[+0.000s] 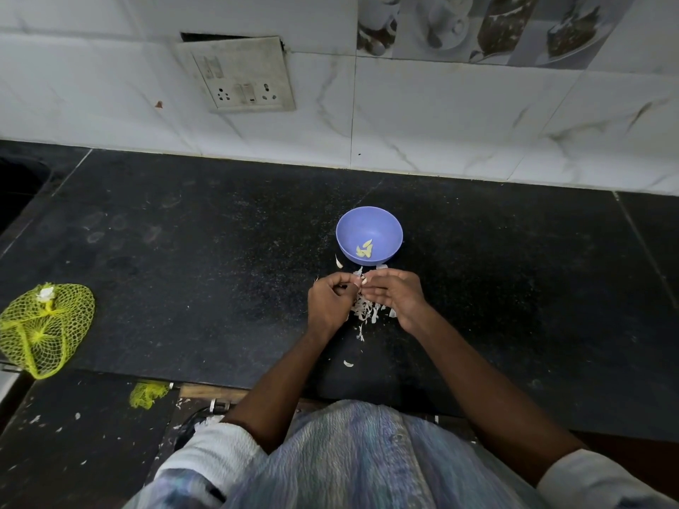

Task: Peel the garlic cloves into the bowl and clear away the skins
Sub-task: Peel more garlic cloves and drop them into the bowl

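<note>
1. The left hand (330, 299) and right hand (393, 293) meet just in front of the purple bowl (382, 224); curled fingers (354, 284) of both pinch one small garlic clove (363, 280).
2. Peeled cloves (365, 248) lie inside the bowl.
3. Loose skins (365, 310) lie on the black counter (220, 270) under and between the hands.
4. Risk: the clove is small. A slipped pinch could drop it into the skins.
5. Risk: skin flakes lie beside the bowl wall. A careless sweep could flick them in among the cloves.
6. Risk: the skins are light; a fast sweep could scatter them off the counter edge.
</note>
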